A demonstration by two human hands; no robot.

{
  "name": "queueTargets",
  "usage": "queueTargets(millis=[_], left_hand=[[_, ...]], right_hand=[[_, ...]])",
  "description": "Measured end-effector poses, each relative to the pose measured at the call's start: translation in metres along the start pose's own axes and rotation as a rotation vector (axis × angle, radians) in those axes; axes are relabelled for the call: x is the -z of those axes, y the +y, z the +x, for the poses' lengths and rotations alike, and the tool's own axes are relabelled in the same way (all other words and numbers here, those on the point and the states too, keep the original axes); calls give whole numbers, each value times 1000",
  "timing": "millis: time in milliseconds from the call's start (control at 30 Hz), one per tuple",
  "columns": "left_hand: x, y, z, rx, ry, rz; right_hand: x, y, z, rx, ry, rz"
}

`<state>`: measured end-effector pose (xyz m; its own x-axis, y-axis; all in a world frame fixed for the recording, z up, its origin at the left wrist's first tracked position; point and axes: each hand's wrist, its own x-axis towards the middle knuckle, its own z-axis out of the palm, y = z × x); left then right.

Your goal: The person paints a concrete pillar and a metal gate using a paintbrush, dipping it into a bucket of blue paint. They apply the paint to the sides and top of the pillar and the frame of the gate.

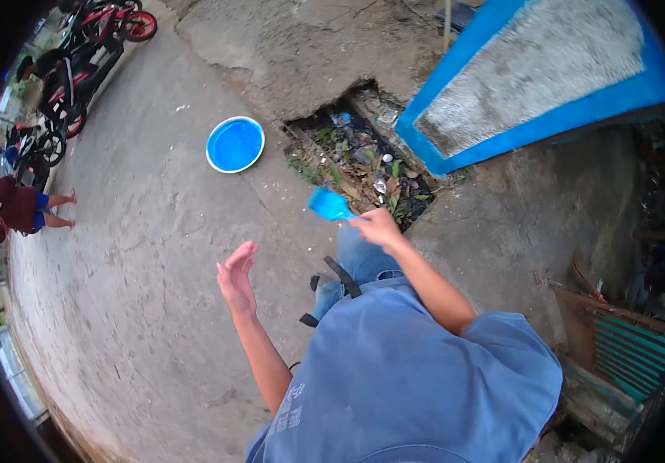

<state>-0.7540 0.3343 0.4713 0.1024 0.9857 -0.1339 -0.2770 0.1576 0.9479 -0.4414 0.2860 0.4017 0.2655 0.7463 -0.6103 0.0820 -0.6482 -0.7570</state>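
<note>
The rough grey wall is blue-edged, its middle uncoated; a flat blue brush is gripped by the right hand, the left hand unclenched, empty

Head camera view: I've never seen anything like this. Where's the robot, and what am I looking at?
There is no robot here. One camera, worn on a person's head, looks forward and down, so their blue shirt fills the bottom. The right hand holds a brush coated in blue; the left hand is empty and open. On the concrete ground sits a basin with something blue inside, likely paint. Beside it, a pit holds leaves and litter. Another person and parked motorbikes show at the left.
</note>
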Motion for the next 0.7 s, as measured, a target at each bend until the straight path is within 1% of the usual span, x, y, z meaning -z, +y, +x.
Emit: queueTargets(millis=[33, 100, 167, 200, 267, 300, 333, 367, 400, 467, 500, 533, 567, 600, 667, 700], left_hand=[[11, 6, 19, 12, 11, 0], [24, 12, 63, -52, -55, -34], [37, 12, 101, -45, -44, -61], [44, 8, 121, -43, -52, -76], [67, -5, 152, -30, 0, -30], [80, -14, 171, -20, 9, 29], [96, -24, 184, 6, 37, 24], [111, -37, 202, 31, 61, 21], [123, -46, 234, 13, 88, 43], [139, -64, 262, 201, 246, 24], [151, -79, 283, 211, 255, 23], [160, -95, 301, 252, 245, 5], [170, -114, 316, 303, 237, -11], [181, -137, 338, 324, 250, -15], [201, -189, 376, 335, 196, 12], [207, -212, 392, 384, 216, 7]], right_hand=[[-3, -7, 5, -36, 5, -5], [-11, -28, 28, -71, 5, -31], [-24, -52, 65, -106, 49, -92], [-35, -59, 94, -102, 23, -121], [-64, -65, 171, -79, 25, -251], [-82, -85, 205, -69, -8, -302], [-107, -89, 250, -43, 7, -368], [-128, -94, 295, -30, -43, -414], [-153, -103, 342, -15, -82, -446], [-199, -101, 426, 93, -83, -659], [-222, -98, 467, 245, -40, -793], [-243, -100, 505, 237, -56, -806], [-266, -95, 540, 211, -50, -887], [-289, -89, 578, 187, -41, -967], [-329, -84, 640, 170, -36, -1021], [-344, -80, 669, 139, -115, -1037]])
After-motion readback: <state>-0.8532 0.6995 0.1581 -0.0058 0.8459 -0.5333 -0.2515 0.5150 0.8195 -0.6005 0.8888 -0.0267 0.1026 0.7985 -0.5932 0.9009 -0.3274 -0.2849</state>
